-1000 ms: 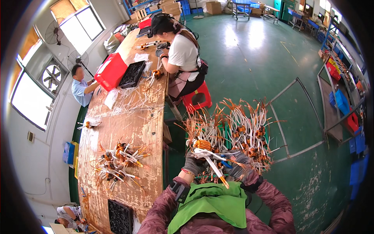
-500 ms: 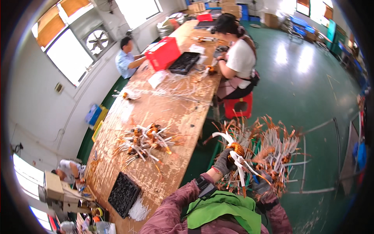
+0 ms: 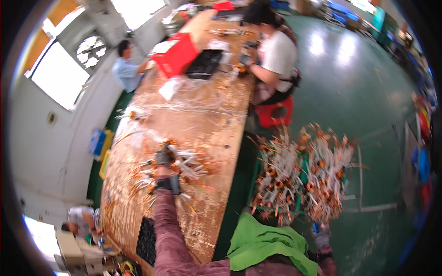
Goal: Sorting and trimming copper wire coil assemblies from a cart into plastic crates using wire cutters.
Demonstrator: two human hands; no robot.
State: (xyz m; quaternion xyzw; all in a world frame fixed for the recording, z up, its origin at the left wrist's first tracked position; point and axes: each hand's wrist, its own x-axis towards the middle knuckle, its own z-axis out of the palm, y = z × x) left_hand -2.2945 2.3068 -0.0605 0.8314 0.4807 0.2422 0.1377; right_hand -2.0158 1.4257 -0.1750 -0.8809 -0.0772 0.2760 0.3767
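My gloved left hand (image 3: pixel 164 156) reaches out over the table, closed on a copper-wound coil (image 3: pixel 171 142) with white-sleeved leads. Its fingers are partly hidden and blurred. Under and beside that hand lies a pile of similar coils (image 3: pixel 189 163), their white sleeves and bare copper ends sticking out. My gloved right hand (image 3: pixel 321 237) hangs low at my right, by the near edge of two heaped bundles of coils (image 3: pixel 278 175) standing in a green-framed holder. A small blue thing (image 3: pixel 315 227) shows at its fingers, its kind too small to tell.
A black tray of small dark parts (image 3: pixel 146 241) lies at the table's near left. Farther up the wooden table (image 3: pixel 202 124) are a red box (image 3: pixel 175 55), a black tray (image 3: pixel 204 63) and loose white strips. A co-worker (image 3: pixel 278 55) sits at the right edge; another (image 3: pixel 126 66) is across.
My left hand has carried the coil from the heaped bundles at the right to the pile on the table. My right hand has moved slightly lower and away from the bundles.
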